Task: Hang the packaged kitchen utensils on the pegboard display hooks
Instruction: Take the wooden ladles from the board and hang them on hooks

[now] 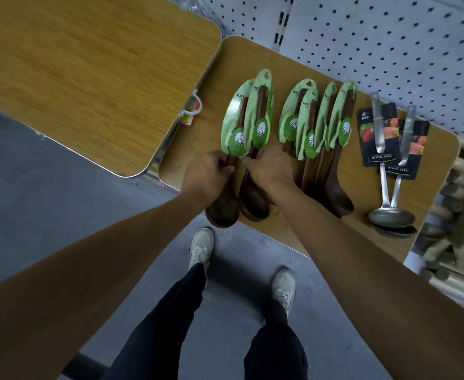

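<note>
Left hand (208,171) gripped the handle of the leftmost wooden ladle (226,171); right hand (270,167) pinched the next ladle (255,149) at its green card. Both lay on a wooden board (321,242), beside four more carded ladles (332,149) and two steel ladles (390,171). Pegboard (390,45) stood behind

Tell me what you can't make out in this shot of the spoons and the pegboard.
Head view only:
- Handles of the two leftmost wooden spoons: covered by the left hand and right hand.
- Display hooks: none discernible on the pegboard.
- Print on the green cards: too small to read.
- Second steel ladle: its bowl lies mostly under the upper ladle.
- Red tag: partly hidden by the upper wood-grain board.
</note>
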`<state>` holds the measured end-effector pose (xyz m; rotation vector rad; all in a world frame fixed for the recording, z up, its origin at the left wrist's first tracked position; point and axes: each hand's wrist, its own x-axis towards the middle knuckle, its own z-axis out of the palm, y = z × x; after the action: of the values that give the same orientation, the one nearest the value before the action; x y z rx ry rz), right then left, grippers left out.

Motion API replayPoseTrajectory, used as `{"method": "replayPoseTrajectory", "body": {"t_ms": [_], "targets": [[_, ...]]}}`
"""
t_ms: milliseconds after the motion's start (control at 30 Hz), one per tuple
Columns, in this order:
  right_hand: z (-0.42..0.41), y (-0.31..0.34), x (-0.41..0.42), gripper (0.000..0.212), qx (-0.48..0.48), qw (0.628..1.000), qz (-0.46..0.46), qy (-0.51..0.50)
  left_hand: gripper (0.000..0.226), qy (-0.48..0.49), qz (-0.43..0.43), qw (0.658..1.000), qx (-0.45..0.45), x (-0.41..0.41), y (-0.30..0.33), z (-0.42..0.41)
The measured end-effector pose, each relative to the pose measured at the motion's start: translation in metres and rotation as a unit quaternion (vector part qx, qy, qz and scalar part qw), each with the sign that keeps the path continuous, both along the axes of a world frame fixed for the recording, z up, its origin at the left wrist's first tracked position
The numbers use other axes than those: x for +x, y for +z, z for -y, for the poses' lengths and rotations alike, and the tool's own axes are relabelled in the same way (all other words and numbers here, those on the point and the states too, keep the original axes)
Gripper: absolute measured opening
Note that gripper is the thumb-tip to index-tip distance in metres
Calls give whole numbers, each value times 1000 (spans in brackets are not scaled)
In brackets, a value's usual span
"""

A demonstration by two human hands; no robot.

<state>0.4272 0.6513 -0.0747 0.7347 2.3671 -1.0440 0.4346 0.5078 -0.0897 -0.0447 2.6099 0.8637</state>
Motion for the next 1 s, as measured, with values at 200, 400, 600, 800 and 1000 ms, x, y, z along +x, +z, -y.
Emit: {"method": "replayPoseTrajectory", "body": {"t_ms": [200,400,600,800,1000], "targets": [[8,23,18,20,-36,995,-90,13,15,61,-31,997,19,13,27,24],[11,62,49,29,-171,975,-142,-23,17,121,3,986,116,36,71,44],[-3,125,84,17,-261,946,-189,-27,9,171,-17,962,214,67,133,39],[-32,190,118,17,-306,932,-188,-51,13,199,-27,932,300,97,193,19],[-71,231,159,21,-303,937,-174,-30,31,199,-44,925,321,135,242,-19]]}}
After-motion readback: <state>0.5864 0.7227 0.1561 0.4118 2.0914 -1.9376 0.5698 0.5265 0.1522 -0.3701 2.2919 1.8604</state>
